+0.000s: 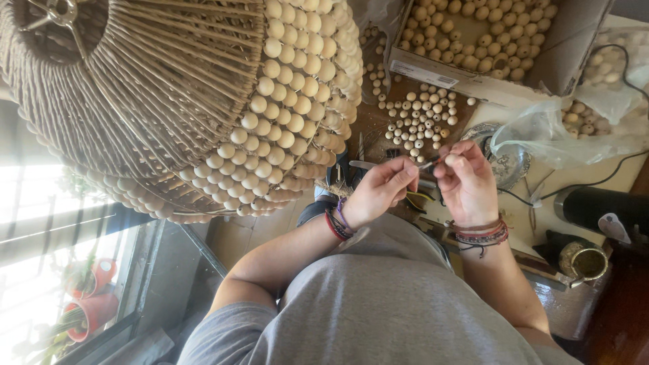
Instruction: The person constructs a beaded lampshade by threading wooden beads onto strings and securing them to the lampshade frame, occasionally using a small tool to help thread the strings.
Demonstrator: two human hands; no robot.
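Observation:
My left hand [380, 190] and my right hand [466, 181] meet in front of my chest, fingertips pinched on a thin dark strand [428, 162] that runs between them. Both wrists wear several bracelets. A large round lampshade [203, 94] of woven rods, covered with rows of pale wooden beads, hangs to the left of my hands. Loose wooden beads [420, 118] lie on the brown table just beyond my fingers.
A cardboard box [433, 71] full of wooden beads stands at the back. A clear plastic bag [574, 132] with beads, a metal dish [508, 162], a black cable [595, 182] and a black cylinder [598, 206] lie right. Red pots [94, 307] sit by the window.

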